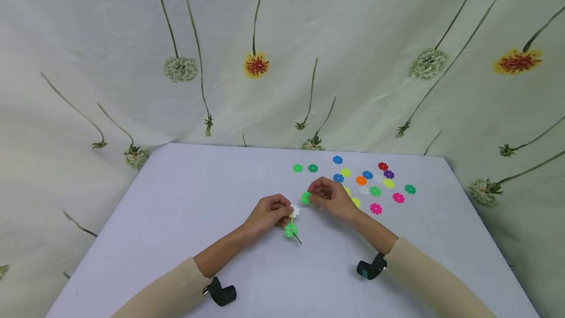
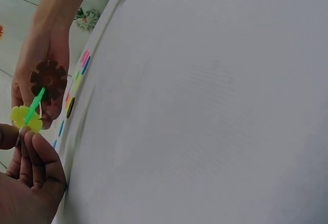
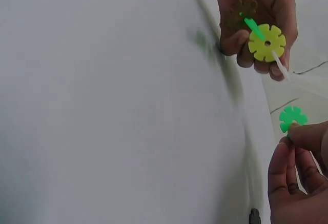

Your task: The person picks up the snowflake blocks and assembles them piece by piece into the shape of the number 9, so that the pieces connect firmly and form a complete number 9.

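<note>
Four discs, joined at their slots, make a small chain [image 3: 254, 29]: a white disc [image 1: 295, 211], a yellow disc [image 3: 267, 43], a green disc [image 1: 291, 230] and a brown disc [image 2: 48, 80]. The left hand [image 1: 267, 212] pinches the white end tight between thumb and fingers. The rest of the chain sticks out from there, up off the table [image 1: 176, 185].

The right hand [image 1: 333, 198] has thumb and fingertip closed on a second green disc [image 1: 306, 198]; its other fingers bend loosely. That disc is near the white one, but I can see a gap between them.

I'd guess each disc is very light, thin, stiff with a little bend, and smooth enough to slip. Best to pinch it on its flat sides, near the rim. The joins look weak, so a hard twist may pop them apart.

More loose discs [image 1: 375, 191] lie on the table past the right hand.
</note>
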`<state>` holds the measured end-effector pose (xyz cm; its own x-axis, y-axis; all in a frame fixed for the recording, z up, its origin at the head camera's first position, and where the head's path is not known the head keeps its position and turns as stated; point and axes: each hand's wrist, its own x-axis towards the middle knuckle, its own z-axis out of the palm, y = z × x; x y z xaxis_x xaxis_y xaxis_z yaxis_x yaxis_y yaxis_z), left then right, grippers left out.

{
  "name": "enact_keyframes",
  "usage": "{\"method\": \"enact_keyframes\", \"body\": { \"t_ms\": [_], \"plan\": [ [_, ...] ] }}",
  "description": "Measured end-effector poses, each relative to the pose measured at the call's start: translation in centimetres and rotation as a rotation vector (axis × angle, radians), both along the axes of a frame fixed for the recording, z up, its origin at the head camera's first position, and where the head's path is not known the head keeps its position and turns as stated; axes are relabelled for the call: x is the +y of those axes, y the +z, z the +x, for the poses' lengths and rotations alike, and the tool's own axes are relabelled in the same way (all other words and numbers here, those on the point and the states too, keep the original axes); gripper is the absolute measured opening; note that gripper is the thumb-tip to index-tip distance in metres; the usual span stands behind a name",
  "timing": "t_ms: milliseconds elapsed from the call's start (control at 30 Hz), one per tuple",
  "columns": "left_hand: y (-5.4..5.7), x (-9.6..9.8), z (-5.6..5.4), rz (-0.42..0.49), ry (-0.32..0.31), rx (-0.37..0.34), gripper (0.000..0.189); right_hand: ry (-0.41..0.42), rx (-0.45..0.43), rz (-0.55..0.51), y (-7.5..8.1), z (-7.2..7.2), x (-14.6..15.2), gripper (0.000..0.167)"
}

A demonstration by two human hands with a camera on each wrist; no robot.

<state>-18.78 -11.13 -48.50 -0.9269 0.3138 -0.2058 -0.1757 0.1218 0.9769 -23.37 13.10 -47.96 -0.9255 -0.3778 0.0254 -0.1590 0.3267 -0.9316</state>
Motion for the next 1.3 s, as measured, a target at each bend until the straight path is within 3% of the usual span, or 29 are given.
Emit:
{"method": "enact_keyframes", "body": {
  "t_ms": [133,433,667,1300],
  "plan": [
    [0.0,0.1,0.0,0.001,0.005,-0.005,0.017,0.054,-0.008,-0.029,0.2,1.1,-0.4,0.020],
    [0.0,-0.1,0.1,0.005,0.007,-0.006,0.017,0.063,0.003,-0.044,0.6,2.3,-0.5,0.015],
    [0.1,-0.2,0.1,0.003,-0.010,0.004,0.018,0.076,0.046,-0.042,0.6,2.5,-0.5,0.013],
    [0.3,-0.3,0.4,-0.025,-0.056,0.024,0.017,0.138,0.027,-0.048,0.6,3.0,-0.3,0.011]
  ]
}}
